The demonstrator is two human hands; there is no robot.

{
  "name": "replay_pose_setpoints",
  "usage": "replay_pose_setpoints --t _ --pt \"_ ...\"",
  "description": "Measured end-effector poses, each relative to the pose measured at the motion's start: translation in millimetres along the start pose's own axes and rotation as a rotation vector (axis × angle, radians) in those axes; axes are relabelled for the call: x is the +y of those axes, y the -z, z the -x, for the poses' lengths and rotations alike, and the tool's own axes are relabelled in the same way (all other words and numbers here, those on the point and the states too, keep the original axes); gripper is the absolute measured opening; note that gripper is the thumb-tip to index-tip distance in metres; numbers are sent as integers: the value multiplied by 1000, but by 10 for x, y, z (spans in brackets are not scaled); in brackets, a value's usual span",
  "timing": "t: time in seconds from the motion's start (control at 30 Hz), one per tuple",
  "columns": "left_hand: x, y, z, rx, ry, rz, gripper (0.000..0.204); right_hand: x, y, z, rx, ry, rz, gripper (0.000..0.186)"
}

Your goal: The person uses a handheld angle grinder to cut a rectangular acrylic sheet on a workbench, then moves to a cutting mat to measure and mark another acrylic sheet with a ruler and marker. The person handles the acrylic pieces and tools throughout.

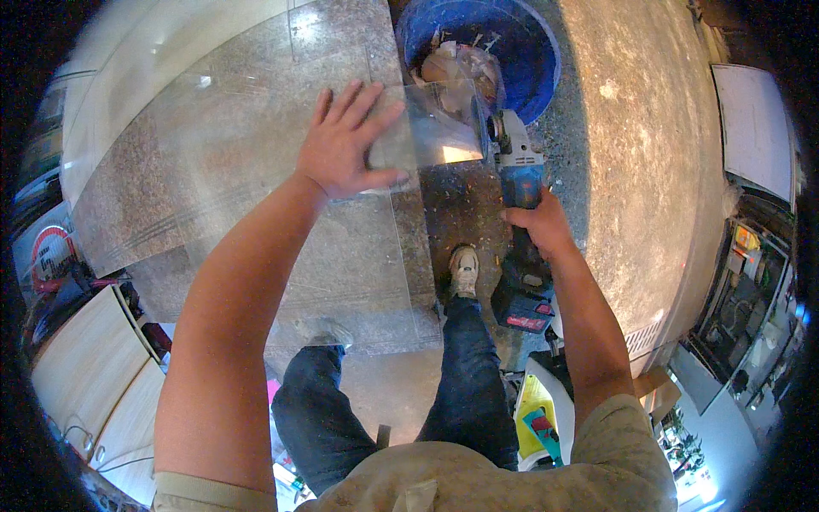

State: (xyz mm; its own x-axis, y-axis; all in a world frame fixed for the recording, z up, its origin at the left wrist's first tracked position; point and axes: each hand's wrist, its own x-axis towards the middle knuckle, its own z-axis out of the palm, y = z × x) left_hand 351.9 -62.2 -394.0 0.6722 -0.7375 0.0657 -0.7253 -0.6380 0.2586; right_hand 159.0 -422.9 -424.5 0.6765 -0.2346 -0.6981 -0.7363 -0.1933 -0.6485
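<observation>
My left hand (345,141) lies flat with fingers spread on a clear sheet (341,247), which rests on a worn, mottled tabletop (230,68). A narrower clear piece (448,124) sticks out past the table's right edge, over the gap. In my right hand (546,224) is a cordless angle grinder (519,171) with a blue body, grey head and dark battery end. Its head stands beside the outer end of the jutting clear piece; whether the disc touches it I cannot tell. My right fingers wrap round the grinder's body, partly hidden.
A blue bin (546,68) with scraps in it stands beyond the jutting piece. My shoe (463,271) is on the littered floor between table and grinder. At lower right sits a yellow-lined container (533,405); pale panels (85,384) stand at lower left.
</observation>
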Motion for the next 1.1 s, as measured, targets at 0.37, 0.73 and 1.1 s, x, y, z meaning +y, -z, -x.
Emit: replay_pose_setpoints --t 0.37,0.73,1.1 --pt "14 -5 13 -5 6 -14 104 156 -25 319 -6 -31 -21 66" --pt "3 -7 12 -4 4 -14 104 266 -35 560 35 -15 14 63" --pt "-11 -27 7 4 0 -20 105 434 -52 726 6 -42 -19 60"
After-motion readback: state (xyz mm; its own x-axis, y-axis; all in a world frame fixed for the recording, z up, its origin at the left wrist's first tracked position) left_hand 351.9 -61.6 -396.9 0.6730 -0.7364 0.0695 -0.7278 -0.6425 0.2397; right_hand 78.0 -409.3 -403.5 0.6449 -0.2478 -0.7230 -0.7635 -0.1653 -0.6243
